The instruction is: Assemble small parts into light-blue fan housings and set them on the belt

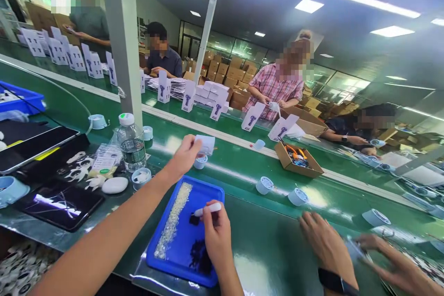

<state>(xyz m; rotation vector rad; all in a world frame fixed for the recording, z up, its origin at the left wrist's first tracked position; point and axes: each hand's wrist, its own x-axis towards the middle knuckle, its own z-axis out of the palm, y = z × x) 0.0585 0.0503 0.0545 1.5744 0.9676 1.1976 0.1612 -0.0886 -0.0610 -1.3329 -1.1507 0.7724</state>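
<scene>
- The left hand reaches out over the green conveyor belt, its fingers pinched shut around a small pale-blue round plastic piece held just above a pale-blue round cap standing on the belt.
- The right hand is curled closed around a slim white pen-shaped tool, whose tip points left at a small dark bit over the tray.
- Under the right hand lies a shallow blue rectangular plastic tray; it holds a long strip of tiny whitish pieces along its left side and a heap of small dark parts near its front edge.
- Beside the tray, to the left, stand a clear plastic water bottle with a white cap and another pale-blue cap with white contents.
- More pale-blue caps sit on the belt to the right, well apart from the tray.
- A co-worker's two hands rest on the belt at lower right, one wrist wearing a black band.
- Farther back, an open brown cardboard box holds orange and dark items.
</scene>
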